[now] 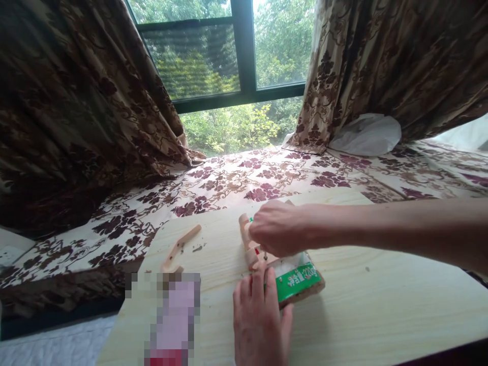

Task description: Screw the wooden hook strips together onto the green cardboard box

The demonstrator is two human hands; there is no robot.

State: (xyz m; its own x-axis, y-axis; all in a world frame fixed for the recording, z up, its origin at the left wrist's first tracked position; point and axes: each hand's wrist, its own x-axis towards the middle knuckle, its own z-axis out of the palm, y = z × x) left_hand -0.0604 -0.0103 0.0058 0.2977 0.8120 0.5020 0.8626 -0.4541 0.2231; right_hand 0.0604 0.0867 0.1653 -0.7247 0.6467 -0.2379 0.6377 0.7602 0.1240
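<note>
A light wooden piece (pixel 251 258) with rounded ends lies across a green and white package (pixel 299 279) printed "320g". My left hand (pixel 259 315) presses its fingertips on the near end of this wood, thumb beside the package. Above them my right hand (pixel 276 229) is closed in a fist. A thin dark metal tip (pixel 266 256) shows under the fist, against the wood; whatever the fist grips is otherwise hidden. To the left lies another curved wooden piece (pixel 183 246) with small holes, with some dark small bits (pixel 197 248) near it.
All this lies on a pale wooden board (pixel 362 310). A blurred-out pink and red object (pixel 175 315) is at its left front. Behind are a flower-patterned cloth (pixel 259 178), a white plastic bag (pixel 366 134), curtains (pixel 95 91) and a window (pixel 244 51).
</note>
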